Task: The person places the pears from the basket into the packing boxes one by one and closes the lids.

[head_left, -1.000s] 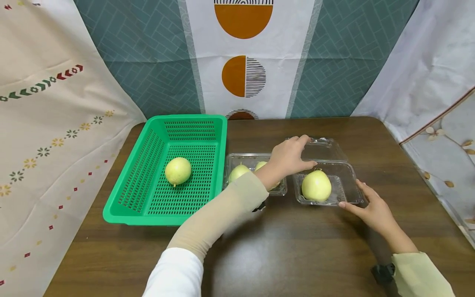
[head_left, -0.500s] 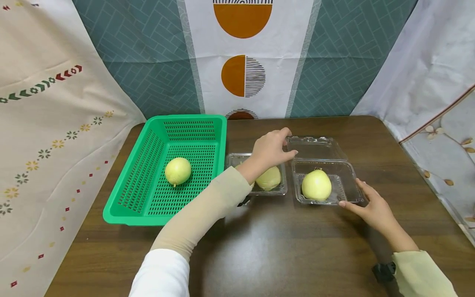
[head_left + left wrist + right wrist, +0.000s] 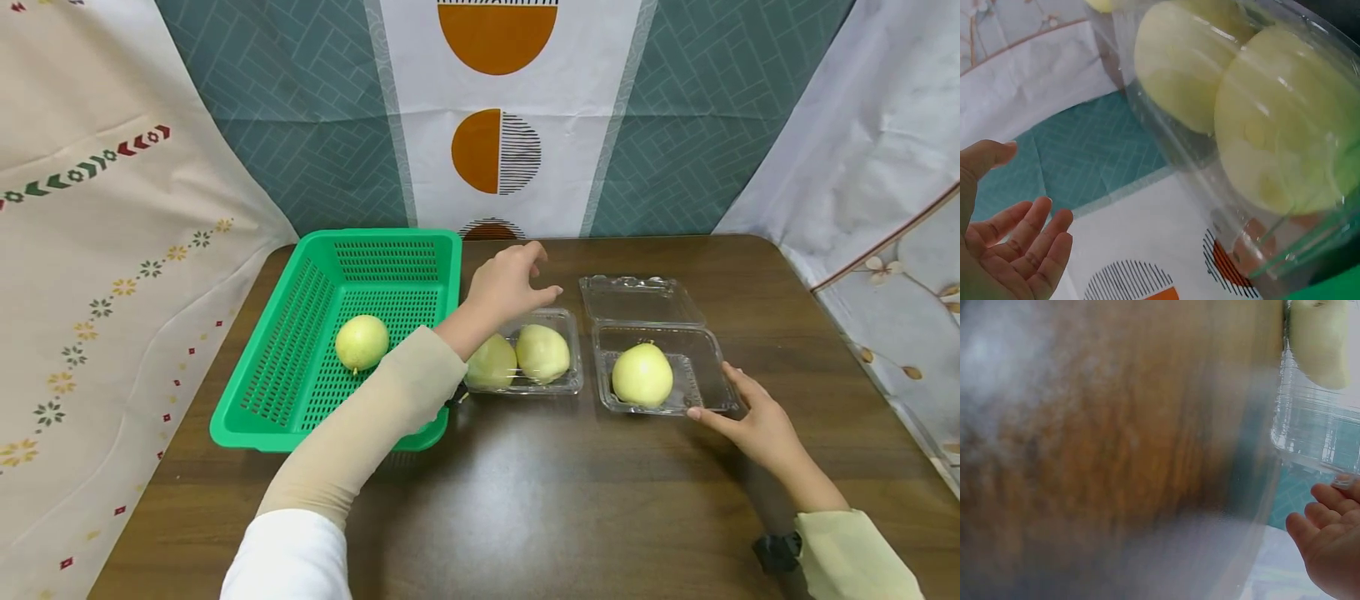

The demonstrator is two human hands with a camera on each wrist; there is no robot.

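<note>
In the head view my left hand (image 3: 504,287) is held, fingers apart and holding nothing, above the back of a closed clear plastic box (image 3: 573,354) with two pale yellow-green pears inside, one of them a pear (image 3: 543,353) at its right. The left wrist view shows the same hand (image 3: 1016,244) beside this box. My right hand (image 3: 761,425) holds the front right corner of an open clear clamshell container (image 3: 693,354), thumb on its front rim and index finger on its right side. One pear (image 3: 642,375) sits in its left half, and the lid (image 3: 637,300) lies folded back.
A green perforated basket (image 3: 225,429) stands on the left of the brown wooden table (image 3: 585,517), with a single pear (image 3: 362,342) in it. My left forearm crosses the basket's front right corner. Patterned cloths (image 3: 315,125) hang behind and at both sides.
My left hand has moved left, from the clamshell's back left corner to above the closed box, uncovering the two pears there. My right hand has stayed at the clamshell's corner.
</note>
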